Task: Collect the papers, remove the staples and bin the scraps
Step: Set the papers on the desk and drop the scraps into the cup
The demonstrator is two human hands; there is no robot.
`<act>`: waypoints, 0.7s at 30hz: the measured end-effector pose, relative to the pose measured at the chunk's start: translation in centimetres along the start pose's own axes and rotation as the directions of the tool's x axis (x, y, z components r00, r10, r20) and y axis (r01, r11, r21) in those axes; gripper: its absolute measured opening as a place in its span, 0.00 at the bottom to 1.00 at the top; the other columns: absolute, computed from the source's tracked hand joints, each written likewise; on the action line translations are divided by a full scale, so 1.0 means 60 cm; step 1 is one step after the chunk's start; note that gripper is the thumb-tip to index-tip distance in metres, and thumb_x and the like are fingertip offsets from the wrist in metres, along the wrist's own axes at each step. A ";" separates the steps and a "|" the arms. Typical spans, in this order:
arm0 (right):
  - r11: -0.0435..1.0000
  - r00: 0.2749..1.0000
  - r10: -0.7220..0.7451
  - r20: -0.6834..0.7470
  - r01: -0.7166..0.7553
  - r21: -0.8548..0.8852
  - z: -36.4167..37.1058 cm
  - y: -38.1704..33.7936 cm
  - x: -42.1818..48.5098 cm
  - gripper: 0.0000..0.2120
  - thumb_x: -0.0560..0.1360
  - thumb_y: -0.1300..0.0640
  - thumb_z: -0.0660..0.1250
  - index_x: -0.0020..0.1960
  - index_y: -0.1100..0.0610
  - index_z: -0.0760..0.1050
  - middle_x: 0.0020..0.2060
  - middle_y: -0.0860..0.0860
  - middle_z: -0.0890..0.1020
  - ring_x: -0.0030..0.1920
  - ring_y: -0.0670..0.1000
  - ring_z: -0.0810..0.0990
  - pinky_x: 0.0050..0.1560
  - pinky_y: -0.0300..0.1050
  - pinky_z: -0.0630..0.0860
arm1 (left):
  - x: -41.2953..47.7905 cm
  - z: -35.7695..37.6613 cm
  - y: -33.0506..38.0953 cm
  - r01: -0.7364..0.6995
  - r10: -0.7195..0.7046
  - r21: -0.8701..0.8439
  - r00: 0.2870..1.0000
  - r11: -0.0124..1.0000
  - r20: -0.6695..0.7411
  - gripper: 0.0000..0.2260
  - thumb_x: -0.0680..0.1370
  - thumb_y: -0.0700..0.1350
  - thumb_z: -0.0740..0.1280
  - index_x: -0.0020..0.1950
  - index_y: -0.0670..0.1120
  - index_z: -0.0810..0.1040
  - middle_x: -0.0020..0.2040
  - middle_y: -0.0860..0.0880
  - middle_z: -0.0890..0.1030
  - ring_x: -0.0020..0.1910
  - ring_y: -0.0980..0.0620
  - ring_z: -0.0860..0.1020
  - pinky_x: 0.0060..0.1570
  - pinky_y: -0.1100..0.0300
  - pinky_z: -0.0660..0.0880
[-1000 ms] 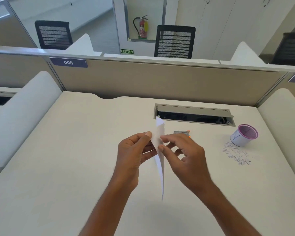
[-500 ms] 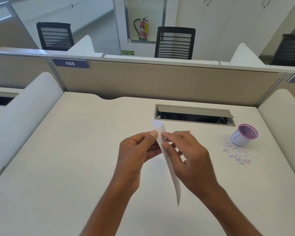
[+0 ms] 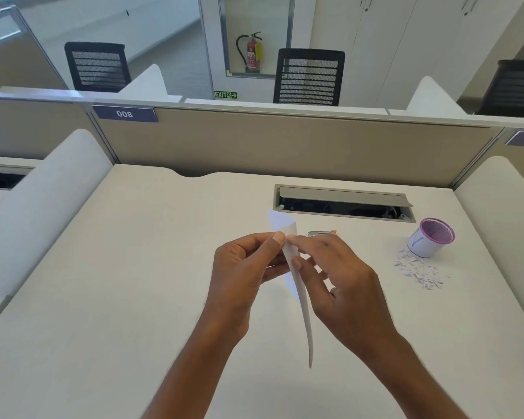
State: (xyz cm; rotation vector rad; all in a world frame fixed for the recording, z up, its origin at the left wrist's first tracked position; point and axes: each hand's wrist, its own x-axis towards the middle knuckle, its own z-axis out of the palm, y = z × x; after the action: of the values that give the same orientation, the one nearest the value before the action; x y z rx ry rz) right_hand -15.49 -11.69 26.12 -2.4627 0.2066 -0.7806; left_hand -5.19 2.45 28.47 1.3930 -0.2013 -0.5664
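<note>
Pinching a folded white paper (image 3: 297, 285) between both my hands above the counter (image 3: 109, 297).

My left hand (image 3: 242, 276) and right hand (image 3: 339, 285) each grip its upper part with thumb and fingers; it hangs edge-on, so I cannot make out any staple or print. Beyond my right fingers, a small metal tool with an orange end (image 3: 322, 233) is mostly hidden. Farther right, scraps (image 3: 418, 270) lie scattered beside a purple-rimmed cup (image 3: 430, 241).

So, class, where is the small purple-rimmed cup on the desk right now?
In the head view, the purple-rimmed cup lies tipped on the desk's far right, below the cable tray's right end, with paper scraps scattered just in front.
</note>
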 end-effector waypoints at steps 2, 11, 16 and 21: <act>0.999 0.999 0.034 0.011 -0.035 0.035 -0.005 -0.002 -0.001 0.14 0.87 0.52 0.65 0.71 0.50 0.79 0.61 0.45 0.82 0.53 0.46 0.83 0.43 0.48 0.84 | -0.002 0.003 0.001 -0.005 0.005 -0.003 1.000 1.000 0.006 0.09 0.85 0.44 0.70 0.53 0.44 0.91 0.50 0.43 0.91 0.52 0.44 0.90 0.61 0.46 0.86; 0.990 0.985 0.144 0.091 -0.143 -0.019 -0.031 -0.027 -0.028 0.33 0.75 0.27 0.70 0.72 0.45 0.75 0.66 0.39 0.79 0.59 0.44 0.81 0.50 0.39 0.82 | -0.008 0.017 -0.001 -0.013 0.007 -0.109 0.999 0.994 -0.053 0.09 0.84 0.44 0.71 0.58 0.42 0.89 0.51 0.42 0.91 0.52 0.43 0.90 0.61 0.44 0.86; 0.980 0.990 -0.043 -0.134 0.016 -0.196 -0.039 -0.029 -0.035 0.10 0.83 0.55 0.69 0.62 0.54 0.84 0.55 0.47 0.87 0.44 0.48 0.86 0.35 0.44 0.82 | -0.009 0.022 -0.001 -0.023 0.012 -0.176 0.998 0.984 -0.065 0.09 0.84 0.45 0.72 0.56 0.42 0.89 0.52 0.40 0.90 0.55 0.41 0.90 0.63 0.44 0.85; 0.994 0.992 0.002 -0.128 -0.016 -0.105 -0.061 0.003 -0.002 0.09 0.82 0.60 0.70 0.59 0.53 0.86 0.53 0.45 0.88 0.46 0.48 0.86 0.39 0.49 0.82 | 0.008 0.003 -0.013 -0.188 0.196 0.090 0.976 0.978 -0.096 0.08 0.82 0.50 0.75 0.60 0.52 0.87 0.58 0.54 0.89 0.61 0.53 0.86 0.64 0.51 0.83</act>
State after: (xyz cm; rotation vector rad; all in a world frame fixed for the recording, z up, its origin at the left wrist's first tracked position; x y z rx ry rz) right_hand -17.66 -13.42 28.47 -2.5105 0.3139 -0.9469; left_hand -5.04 1.97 27.68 1.4583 -0.2738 -0.3269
